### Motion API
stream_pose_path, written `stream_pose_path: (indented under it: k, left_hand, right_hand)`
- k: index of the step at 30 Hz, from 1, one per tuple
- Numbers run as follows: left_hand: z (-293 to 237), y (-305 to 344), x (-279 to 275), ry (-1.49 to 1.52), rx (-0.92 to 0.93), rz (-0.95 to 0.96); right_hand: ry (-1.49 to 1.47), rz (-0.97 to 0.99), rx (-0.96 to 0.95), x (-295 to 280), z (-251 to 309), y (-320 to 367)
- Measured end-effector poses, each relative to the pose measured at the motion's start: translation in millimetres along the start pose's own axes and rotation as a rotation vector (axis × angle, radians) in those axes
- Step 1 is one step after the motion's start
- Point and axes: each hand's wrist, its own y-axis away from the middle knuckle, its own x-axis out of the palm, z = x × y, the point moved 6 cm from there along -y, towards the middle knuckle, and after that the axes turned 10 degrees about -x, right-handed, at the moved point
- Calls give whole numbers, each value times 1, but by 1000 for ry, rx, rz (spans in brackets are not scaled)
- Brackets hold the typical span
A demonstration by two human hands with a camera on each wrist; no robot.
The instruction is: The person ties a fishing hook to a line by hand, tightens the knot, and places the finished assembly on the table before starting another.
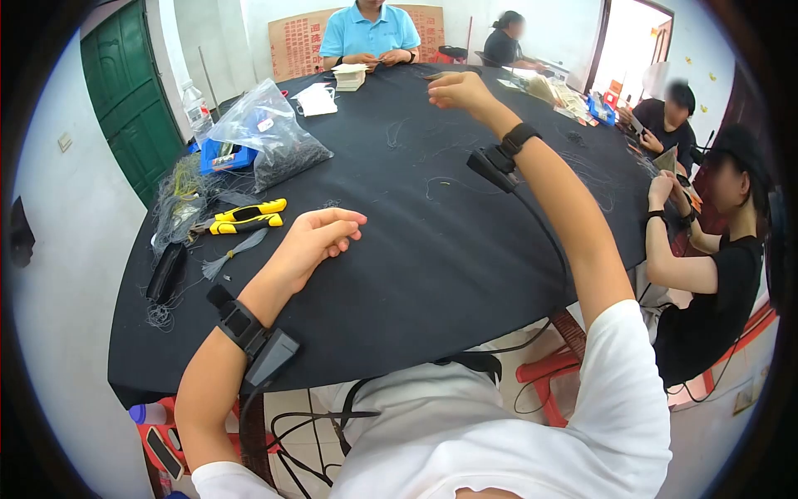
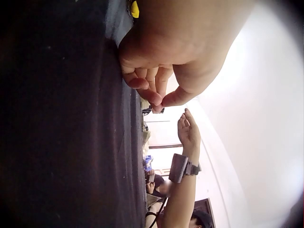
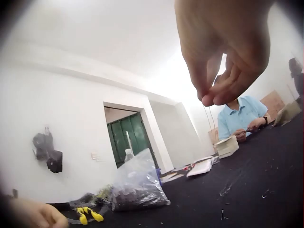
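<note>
My left hand (image 1: 312, 245) is low over the near left of the black tablecloth (image 1: 399, 283), its thumb tip meeting the fingertips; whatever it pinches is too fine to make out. The right hand (image 1: 459, 90) is raised above the far middle of the table. In the right wrist view that hand (image 3: 225, 61) pinches a thin thread (image 3: 209, 116) between thumb and fingertips, and the thread hangs down. The left wrist view shows the left hand (image 2: 161, 71) close to the cloth, with the right hand (image 2: 188, 130) beyond.
Yellow-handled pliers (image 1: 248, 218), a black case (image 1: 167, 273) and tangled line (image 1: 179, 200) lie at left. Behind them are a clear bag (image 1: 287, 150), blue tray (image 1: 227, 158) and bottle (image 1: 196, 112). Card stacks (image 1: 349, 79) stand at the back. People sit around the far and right edges.
</note>
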Motion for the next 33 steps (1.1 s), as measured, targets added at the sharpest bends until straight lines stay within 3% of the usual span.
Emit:
stream_pose_path:
  k: [4,7,9,11,12,14,16,18,19,21,26,33]
  left_hand:
    - [0,-1,0,7,-12,-2]
    - [0,0,1,-10,-12,-3]
    - [2,-1,0,-9,-1,13]
    - [0,0,2,-28,22,10]
    - [1,-1,2,-20,23,12]
    - [0,-1,2,-19,17,6]
    - [0,-1,3,-15,11,10]
    - [0,0,4,-17,9,10]
    - [-1,1,5,-27,5,6]
    - [-2,2,7,-45,-5,-1]
    - [-2,2,7,-32,-2,3]
    - [-2,1,7,-39,0,17]
  right_hand:
    - [206,-138,89,-4,-28,-7]
    - [385,-64,37,-23,-19,-3]
    - [569,61,-116,-49,7,9]
    - [1048,140,-205,-77,53,37]
    - [1124,187,-422,-113,32,29]
    - [1120,153,-216,-170,27,58]
    - [1322,199,-36,-196,37,99]
    - [1329,472,-136,-177,64,147]
    - [1280,448,125,-200,41,162]
    - [1278,486,435,-244,-13,189]
    - [1200,328,537,-248,-36,221]
    - [1348,221,445,-251,-46,220]
